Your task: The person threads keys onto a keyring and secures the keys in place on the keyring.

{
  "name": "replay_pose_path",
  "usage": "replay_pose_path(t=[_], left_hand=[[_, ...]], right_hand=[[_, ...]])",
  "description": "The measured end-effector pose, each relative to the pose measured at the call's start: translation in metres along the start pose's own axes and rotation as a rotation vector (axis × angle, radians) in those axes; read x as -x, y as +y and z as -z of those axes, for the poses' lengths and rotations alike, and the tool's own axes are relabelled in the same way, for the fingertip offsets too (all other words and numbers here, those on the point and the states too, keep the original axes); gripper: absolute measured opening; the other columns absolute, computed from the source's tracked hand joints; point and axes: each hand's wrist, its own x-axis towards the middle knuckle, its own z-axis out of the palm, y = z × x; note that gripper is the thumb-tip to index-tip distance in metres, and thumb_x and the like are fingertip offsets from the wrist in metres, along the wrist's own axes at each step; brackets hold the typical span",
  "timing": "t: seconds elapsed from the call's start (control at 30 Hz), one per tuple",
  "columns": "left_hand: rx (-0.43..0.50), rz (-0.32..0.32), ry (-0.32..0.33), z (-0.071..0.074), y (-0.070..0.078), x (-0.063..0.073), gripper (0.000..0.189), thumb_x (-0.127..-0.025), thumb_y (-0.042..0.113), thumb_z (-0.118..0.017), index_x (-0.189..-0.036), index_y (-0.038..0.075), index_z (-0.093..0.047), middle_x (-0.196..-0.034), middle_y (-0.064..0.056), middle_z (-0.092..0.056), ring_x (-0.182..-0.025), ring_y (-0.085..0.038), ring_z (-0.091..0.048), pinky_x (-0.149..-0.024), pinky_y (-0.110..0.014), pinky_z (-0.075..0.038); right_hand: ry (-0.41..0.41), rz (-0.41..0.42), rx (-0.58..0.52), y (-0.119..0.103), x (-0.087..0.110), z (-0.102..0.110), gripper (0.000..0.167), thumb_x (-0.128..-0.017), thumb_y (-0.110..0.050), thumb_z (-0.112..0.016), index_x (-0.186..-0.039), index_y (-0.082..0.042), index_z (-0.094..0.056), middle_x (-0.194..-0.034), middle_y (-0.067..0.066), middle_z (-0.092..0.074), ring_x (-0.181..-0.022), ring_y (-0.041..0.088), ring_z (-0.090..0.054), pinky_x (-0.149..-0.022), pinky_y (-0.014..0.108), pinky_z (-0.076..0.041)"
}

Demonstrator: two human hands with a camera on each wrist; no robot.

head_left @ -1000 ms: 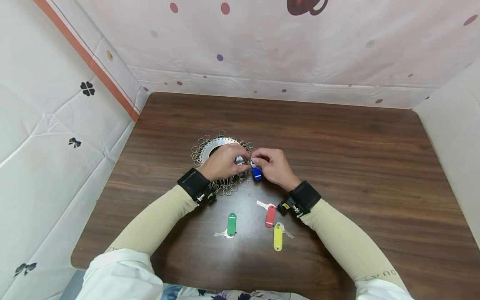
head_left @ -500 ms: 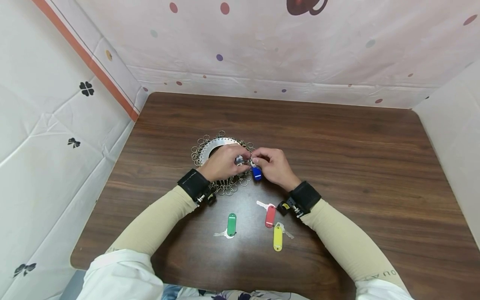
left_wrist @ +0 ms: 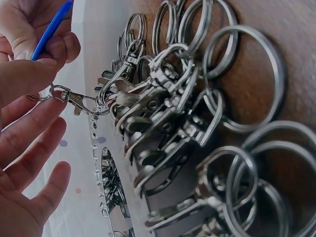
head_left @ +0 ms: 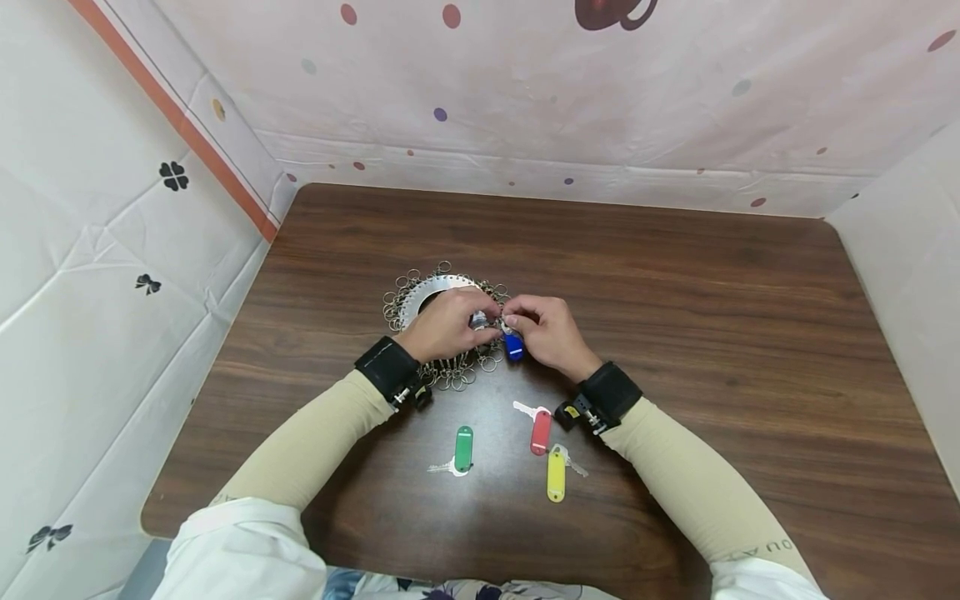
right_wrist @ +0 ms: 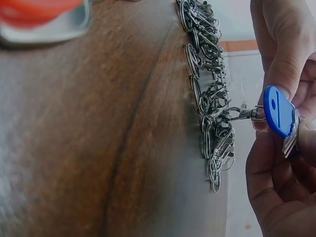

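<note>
Over a round metal plate (head_left: 417,293) hung with snap hooks and split rings, my left hand (head_left: 452,321) pinches the split ring (left_wrist: 37,97) of one snap hook (left_wrist: 76,99). That hook is drawn out from the plate's edge; the other fingers spread below it. My right hand (head_left: 552,332) faces it and pinches a blue key tag (head_left: 513,347) with a silver key (right_wrist: 292,140), close against the split ring. Fingers hide whether tag and ring are joined. Nearer my body lie a green key tag (head_left: 464,448), a red key tag (head_left: 540,432) and a yellow key tag (head_left: 556,477), each with a key.
Wood-grain table (head_left: 712,333) lies under everything. More hooks and loose-hanging rings (left_wrist: 247,74) crowd the plate's edge beside my left hand. A black wrist camera (head_left: 567,415) sits right by the red tag. A pale spotted cloth (head_left: 525,100) hangs behind the table.
</note>
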Motion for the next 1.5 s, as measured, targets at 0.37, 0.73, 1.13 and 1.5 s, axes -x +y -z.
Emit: replay_pose_path(t=[0.37, 0.73, 1.13, 1.5], left_hand=[[0.005, 0.018, -0.002, 0.0002, 0.0001, -0.0002, 0.028, -0.089, 0.023, -0.082, -0.112, 0.008, -0.076, -0.107, -0.005, -0.080, -0.102, -0.021, -0.074, -0.097, -0.039, -0.058], [0.006, -0.001, 0.001, 0.0000, 0.0007, -0.0002, 0.025, -0.089, 0.022, -0.082, -0.108, 0.006, -0.077, -0.104, -0.006, -0.080, -0.100, -0.021, -0.074, -0.096, -0.038, -0.058], [0.014, 0.010, -0.010, -0.0008, 0.0010, 0.0002, 0.025, -0.089, 0.022, -0.082, -0.108, 0.006, -0.077, -0.105, -0.006, -0.080, -0.101, -0.022, -0.073, -0.097, -0.038, -0.058], [0.027, 0.017, -0.010, -0.0015, 0.0010, 0.0010, 0.025, -0.089, 0.021, -0.083, -0.109, 0.008, -0.076, -0.104, -0.005, -0.080, -0.098, -0.020, -0.074, -0.095, -0.038, -0.059]], right_hand=[[0.000, 0.001, 0.005, -0.0009, -0.0008, -0.0001, 0.011, -0.096, 0.003, -0.067, -0.089, -0.001, -0.075, -0.094, 0.016, -0.077, -0.086, 0.024, -0.066, -0.080, 0.030, -0.051], [0.002, 0.008, 0.011, -0.0017, 0.0001, 0.0009, 0.011, -0.096, 0.002, -0.067, -0.089, -0.001, -0.076, -0.094, 0.016, -0.078, -0.086, 0.024, -0.066, -0.080, 0.029, -0.051], [-0.001, 0.001, 0.019, -0.0021, 0.0016, 0.0011, 0.011, -0.096, 0.001, -0.067, -0.090, -0.002, -0.076, -0.095, 0.015, -0.078, -0.086, 0.024, -0.066, -0.081, 0.031, -0.051], [0.001, 0.001, 0.025, -0.0020, 0.0022, 0.0002, 0.011, -0.096, 0.000, -0.067, -0.090, -0.003, -0.076, -0.092, 0.013, -0.077, -0.084, 0.020, -0.064, -0.078, 0.027, -0.049]])
